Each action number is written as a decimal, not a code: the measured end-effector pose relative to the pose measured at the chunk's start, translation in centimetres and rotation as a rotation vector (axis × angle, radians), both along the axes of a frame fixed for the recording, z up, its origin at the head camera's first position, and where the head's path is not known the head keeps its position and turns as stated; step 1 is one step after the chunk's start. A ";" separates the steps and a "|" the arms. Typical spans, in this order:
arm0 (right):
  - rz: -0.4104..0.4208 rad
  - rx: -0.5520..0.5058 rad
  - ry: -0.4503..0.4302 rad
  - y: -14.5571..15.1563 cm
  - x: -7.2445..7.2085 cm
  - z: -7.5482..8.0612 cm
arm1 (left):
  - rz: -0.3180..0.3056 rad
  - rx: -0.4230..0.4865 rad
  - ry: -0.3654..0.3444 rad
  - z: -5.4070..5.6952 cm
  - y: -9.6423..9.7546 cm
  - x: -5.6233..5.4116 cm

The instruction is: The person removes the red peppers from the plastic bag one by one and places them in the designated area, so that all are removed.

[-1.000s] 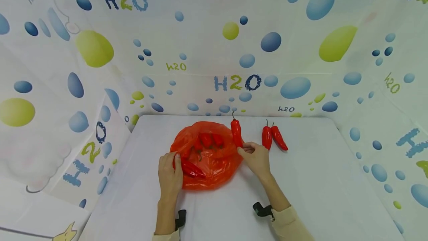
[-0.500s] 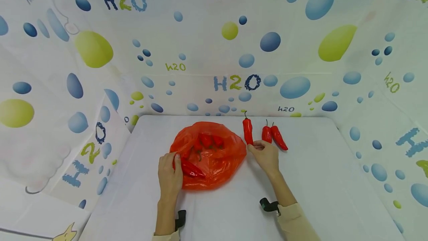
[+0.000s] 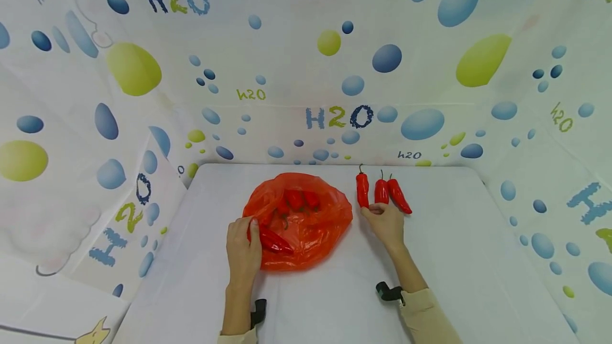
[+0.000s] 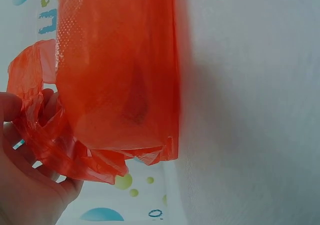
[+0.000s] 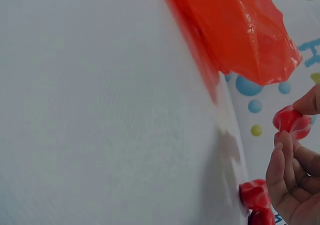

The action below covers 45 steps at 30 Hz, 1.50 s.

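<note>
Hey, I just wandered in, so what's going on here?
A person's left hand grips the edge of a red-orange plastic bag with several red peppers inside. Their right hand holds another pepper by its lower end, outside the bag, next to two more peppers on the white table.

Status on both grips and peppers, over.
Left grip holding red bag. Right grip pinching one red pepper near its tip. Two loose peppers close on its right; nothing else apparently in the way.
</note>
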State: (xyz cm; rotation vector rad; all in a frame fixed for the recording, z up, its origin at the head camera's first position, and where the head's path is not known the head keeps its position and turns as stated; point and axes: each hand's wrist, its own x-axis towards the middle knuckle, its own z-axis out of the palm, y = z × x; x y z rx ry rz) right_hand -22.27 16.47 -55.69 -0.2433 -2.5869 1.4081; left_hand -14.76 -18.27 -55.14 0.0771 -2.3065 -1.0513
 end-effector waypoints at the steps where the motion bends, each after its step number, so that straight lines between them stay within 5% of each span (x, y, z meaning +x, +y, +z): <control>1: -0.006 0.000 -0.008 0.1 -0.1 -0.1 | 0.001 0.000 -0.005 0.0 0.0 0.0; 15: -0.053 0.053 -0.032 1.3 -0.4 -0.7 | -0.013 -0.017 0.041 -0.1 -0.1 -0.2; 30: -0.078 0.150 -0.005 1.8 -0.5 -1.6 | -0.002 -0.016 0.013 0.0 -0.1 0.0; 45: -0.147 0.194 0.044 2.6 0.1 -1.1 | -0.005 -0.013 0.020 -0.1 -0.2 -0.1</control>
